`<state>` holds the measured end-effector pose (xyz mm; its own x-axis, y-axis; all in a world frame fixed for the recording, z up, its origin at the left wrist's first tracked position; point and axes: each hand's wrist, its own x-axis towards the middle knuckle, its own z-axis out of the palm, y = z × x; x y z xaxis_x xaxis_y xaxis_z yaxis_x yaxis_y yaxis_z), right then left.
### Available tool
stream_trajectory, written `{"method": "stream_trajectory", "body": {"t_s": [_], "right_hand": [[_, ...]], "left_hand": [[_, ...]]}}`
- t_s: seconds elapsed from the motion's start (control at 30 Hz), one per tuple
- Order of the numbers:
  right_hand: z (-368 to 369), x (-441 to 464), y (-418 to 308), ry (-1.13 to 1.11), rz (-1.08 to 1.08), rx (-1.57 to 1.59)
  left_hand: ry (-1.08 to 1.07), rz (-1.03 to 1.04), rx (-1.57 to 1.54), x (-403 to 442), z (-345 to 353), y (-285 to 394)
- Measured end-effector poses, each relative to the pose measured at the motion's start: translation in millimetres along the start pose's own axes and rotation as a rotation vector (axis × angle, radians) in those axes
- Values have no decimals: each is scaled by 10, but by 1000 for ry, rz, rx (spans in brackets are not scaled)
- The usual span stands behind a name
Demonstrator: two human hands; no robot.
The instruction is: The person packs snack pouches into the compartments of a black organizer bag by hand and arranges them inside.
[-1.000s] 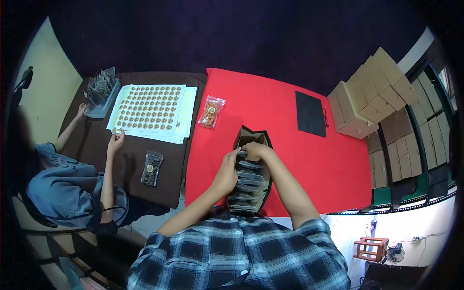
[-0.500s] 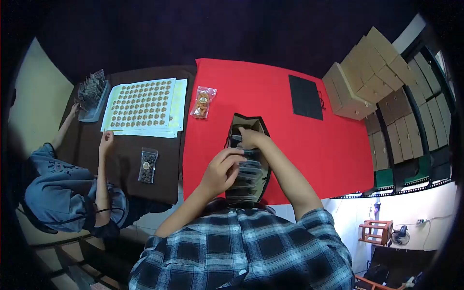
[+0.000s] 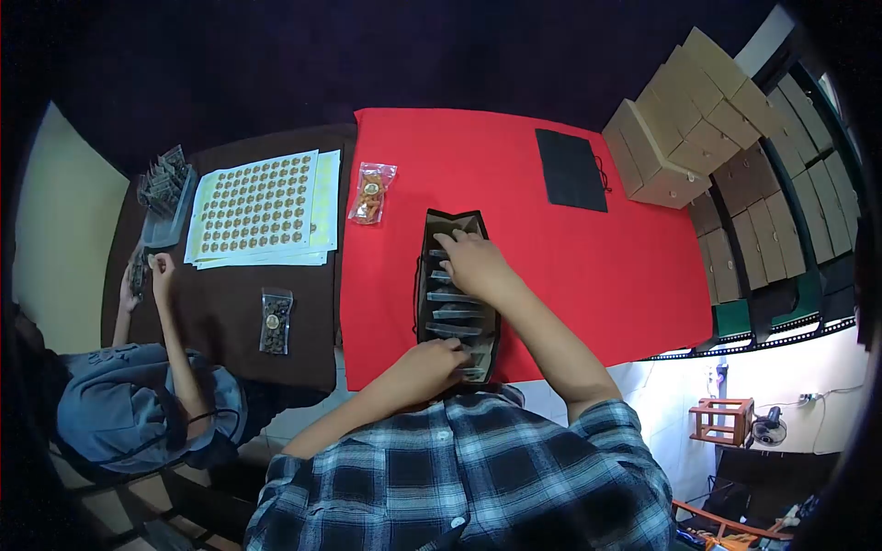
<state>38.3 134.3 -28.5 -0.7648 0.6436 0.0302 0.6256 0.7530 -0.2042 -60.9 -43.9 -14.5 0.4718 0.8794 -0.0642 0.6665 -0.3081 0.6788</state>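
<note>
A long dark paper bag (image 3: 491,344) lies open on the red tablecloth (image 3: 588,275), close to my body, with several clear packets (image 3: 455,313) in a row inside it. Over its far part is my right hand (image 3: 475,264), fingers spread on or just above the packets there. My left hand (image 3: 435,365) rests at the near left edge of the bag with its fingers bent over the nearest packets; whether it grips one is hidden. A clear pouch of orange-brown pieces (image 3: 371,194) lies beyond the bag to the left.
At the left a co-worker (image 3: 138,404) holds a dark packet (image 3: 139,275) beside a plastic bin of packets (image 3: 163,230). Sticker sheets (image 3: 257,209) and a dark pouch (image 3: 275,321) lie on the brown table. A black folded bag (image 3: 571,170) and cardboard boxes (image 3: 680,138) stand right.
My left hand has moved back toward my body along the bag. My right hand has come up out of the bag's far end, fingers spreading. The co-worker has taken a packet from the bin.
</note>
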Motion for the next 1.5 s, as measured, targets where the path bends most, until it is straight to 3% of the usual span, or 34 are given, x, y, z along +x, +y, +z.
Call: {"method": "stream_trajectory", "body": {"t_s": [0.03,0.1,0.3,0.4,0.53,0.8,1.1,1.3,1.5], "right_hand": [[-81,-43,-18,80,-28,73],[-382,-119,-119,7,73,243],[-569,-461,-194,20,38,379],[-423,-596,-184,-187,-20,486],[-344,-832,-331,-239,-4,433],[-99,-995,-402,-184,-52,337],[-67,-1081,-410,-172,-22,289],[-168,-1034,-322,-244,36,512],[-242,-717,-304,155,-32,423]], "left_hand": [[64,37,12,-16,50,-53],[101,79,40,-37,83,-109],[88,-178,-23,-17,30,-33],[141,-145,29,-12,79,-61],[122,-74,119,1,157,-134],[51,-209,245,-28,55,28],[160,-137,592,-21,77,4],[1,-166,668,-18,105,-26],[23,-168,643,-19,179,-94]]}}
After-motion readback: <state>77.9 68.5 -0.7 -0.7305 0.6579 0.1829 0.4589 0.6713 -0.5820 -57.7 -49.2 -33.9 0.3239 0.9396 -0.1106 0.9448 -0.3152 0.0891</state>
